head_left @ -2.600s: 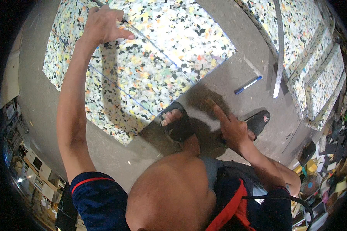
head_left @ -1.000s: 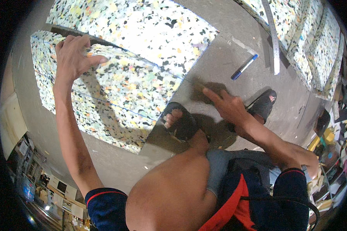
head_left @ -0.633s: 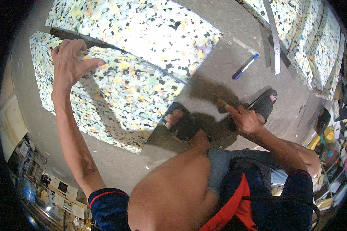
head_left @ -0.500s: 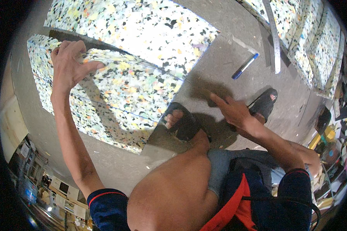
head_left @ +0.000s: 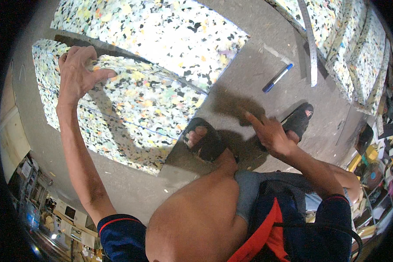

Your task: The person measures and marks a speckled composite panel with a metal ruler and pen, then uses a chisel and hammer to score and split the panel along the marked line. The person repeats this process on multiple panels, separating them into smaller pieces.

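Observation:
My left hand (head_left: 79, 72) grips the far edge of a speckled foam piece (head_left: 139, 102), its fingers curled over the edge and its thumb lying along the top. Thin blue lines run across this piece. Beyond a dark gap lies a larger speckled foam sheet (head_left: 161, 35). My right hand (head_left: 273, 135) hovers over the floor beside my feet, to the right of the foam. Its index finger points forward while the others curl in. Dark shadow lies under the fingertips, and I cannot make out what they hold, if anything.
A blue and white marker pen (head_left: 277, 78) lies on the grey floor (head_left: 244, 83). Right of it, a metal ruler (head_left: 311, 52) hangs over the edge of more stacked foam (head_left: 336, 26). My sandalled feet stand near the foam piece. Mixed scraps (head_left: 375, 174) crowd the far right.
My right hand has shifted slightly right and down, away from the foam. The left hand keeps its grip on the foam piece, which looks almost unmoved.

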Demonstrator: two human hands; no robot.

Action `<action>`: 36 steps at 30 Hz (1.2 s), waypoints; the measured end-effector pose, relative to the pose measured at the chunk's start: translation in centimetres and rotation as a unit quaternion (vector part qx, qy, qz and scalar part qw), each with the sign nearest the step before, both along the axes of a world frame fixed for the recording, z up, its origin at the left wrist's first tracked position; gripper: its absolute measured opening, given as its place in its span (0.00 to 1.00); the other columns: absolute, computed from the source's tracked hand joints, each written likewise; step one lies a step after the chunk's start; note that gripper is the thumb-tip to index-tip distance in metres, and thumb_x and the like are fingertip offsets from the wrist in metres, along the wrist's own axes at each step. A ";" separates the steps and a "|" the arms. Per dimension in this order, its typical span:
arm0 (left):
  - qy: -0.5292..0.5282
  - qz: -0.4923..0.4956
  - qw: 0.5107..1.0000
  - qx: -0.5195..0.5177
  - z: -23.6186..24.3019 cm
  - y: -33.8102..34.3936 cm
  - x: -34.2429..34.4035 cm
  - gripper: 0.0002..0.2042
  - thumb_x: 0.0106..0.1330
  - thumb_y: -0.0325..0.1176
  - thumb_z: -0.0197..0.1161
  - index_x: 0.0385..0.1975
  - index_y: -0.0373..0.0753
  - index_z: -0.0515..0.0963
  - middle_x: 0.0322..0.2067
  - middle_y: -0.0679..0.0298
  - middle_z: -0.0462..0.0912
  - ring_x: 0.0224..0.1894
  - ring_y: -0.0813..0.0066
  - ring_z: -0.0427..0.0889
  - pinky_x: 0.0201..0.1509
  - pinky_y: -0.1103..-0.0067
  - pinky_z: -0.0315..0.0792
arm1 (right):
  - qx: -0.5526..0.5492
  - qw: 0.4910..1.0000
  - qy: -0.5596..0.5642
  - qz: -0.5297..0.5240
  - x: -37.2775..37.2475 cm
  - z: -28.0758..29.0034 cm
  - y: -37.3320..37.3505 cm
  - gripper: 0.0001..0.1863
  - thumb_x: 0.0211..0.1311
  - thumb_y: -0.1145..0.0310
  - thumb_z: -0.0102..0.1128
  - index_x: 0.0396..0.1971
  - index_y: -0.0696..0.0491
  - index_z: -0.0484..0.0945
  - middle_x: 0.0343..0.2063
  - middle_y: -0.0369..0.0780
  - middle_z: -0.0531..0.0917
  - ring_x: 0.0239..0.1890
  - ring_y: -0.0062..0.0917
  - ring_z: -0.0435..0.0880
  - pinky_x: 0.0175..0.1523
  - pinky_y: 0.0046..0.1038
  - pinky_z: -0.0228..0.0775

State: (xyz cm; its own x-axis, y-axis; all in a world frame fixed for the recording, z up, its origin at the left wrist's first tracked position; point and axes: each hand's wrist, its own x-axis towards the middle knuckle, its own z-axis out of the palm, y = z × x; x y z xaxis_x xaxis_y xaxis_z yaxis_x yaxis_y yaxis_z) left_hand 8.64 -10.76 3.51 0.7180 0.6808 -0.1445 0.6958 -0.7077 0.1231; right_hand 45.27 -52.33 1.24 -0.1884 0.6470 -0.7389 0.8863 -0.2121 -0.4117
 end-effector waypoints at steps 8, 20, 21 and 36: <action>0.056 0.044 0.997 -0.032 1.3 0.2 -0.6 0.38 0.36 0.62 0.82 0.42 0.40 0.82 0.43 0.60 0.82 0.53 0.56 0.79 0.68 0.58 0.60 | 0.026 0.998 -0.015 -0.061 2.1 -0.3 -2.5 0.38 0.62 0.73 0.56 0.73 0.52 0.58 0.46 0.54 0.82 0.46 0.54 0.83 0.52 0.52 0.76; -0.076 0.106 0.991 -0.018 -0.9 1.0 -5.0 0.22 0.62 0.58 0.66 0.34 0.41 0.82 0.64 0.53 0.77 0.73 0.46 0.63 0.76 0.51 0.50 | 0.296 0.949 -0.099 -0.034 16.7 6.0 1.8 0.19 0.50 0.77 0.63 0.46 0.58 0.77 0.33 0.49 0.79 0.36 0.48 0.83 0.40 0.44 0.76; -0.104 0.097 0.990 0.011 -2.3 0.6 -4.4 0.20 0.61 0.54 0.68 0.35 0.41 0.82 0.65 0.53 0.76 0.73 0.45 0.63 0.76 0.51 0.50 | 0.331 0.932 -0.137 -0.061 19.0 7.0 3.1 0.19 0.50 0.77 0.63 0.45 0.58 0.77 0.33 0.49 0.79 0.35 0.48 0.82 0.40 0.44 0.76; -0.200 0.434 0.869 0.130 -10.8 -13.3 1.4 0.24 0.73 0.46 0.59 0.64 0.39 0.74 0.72 0.50 0.65 0.75 0.45 0.60 0.74 0.41 0.50 | 0.540 0.783 -0.287 -0.114 7.5 -3.1 33.5 0.23 0.61 0.59 0.68 0.51 0.59 0.79 0.44 0.56 0.81 0.45 0.52 0.81 0.51 0.50 0.73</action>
